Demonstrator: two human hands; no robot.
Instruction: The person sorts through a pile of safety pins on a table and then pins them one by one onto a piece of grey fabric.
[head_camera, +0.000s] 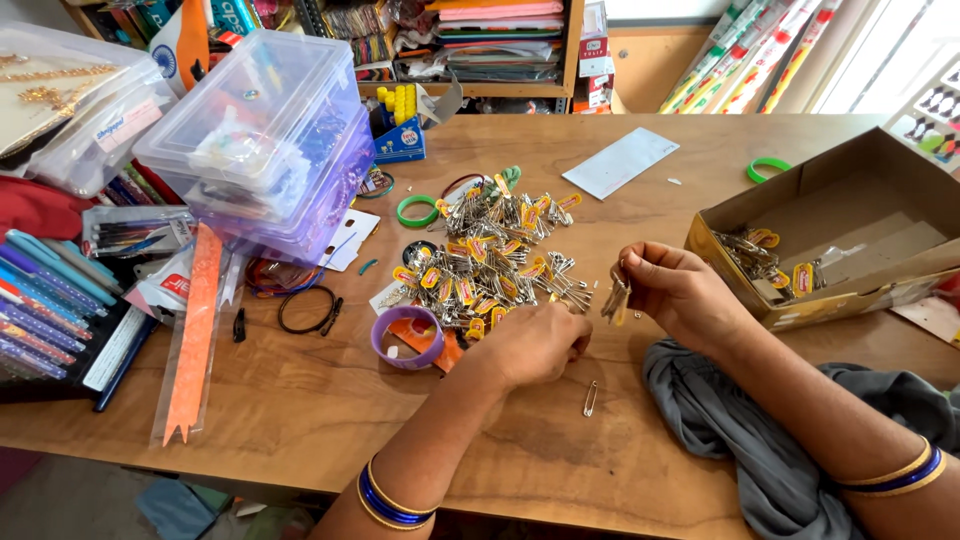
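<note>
Your left hand (535, 343) rests knuckles-up on the wooden table (300, 400), at the near edge of the pile of safety pins (490, 255). Its fingers are curled under and pressed together at the pile's rim; whether they pinch a pin you cannot tell from here. Your right hand (680, 290) is raised just beside it, thumb and forefinger pinching a small bunch of pins (617, 296) that hangs down from the fingertips. One loose safety pin (590, 398) lies alone on the table between your wrists, near the grey cloth (730, 420).

To your right, the open cardboard box (880, 180) holds a few more carded pin bundles (760, 255) gathered in its near left corner; the rest of its floor shows bare card. To your left, two clear plastic boxes (270, 130) stand stacked with lids on, the lower one tinted purple, both holding small mixed trinkets too blurred to tell apart. Further left, a clear lidded tub (70, 110) holds gold chains. A purple bangle (407, 337) lies just left of your left hand, a green ring (417, 211) beyond the pile.
</note>
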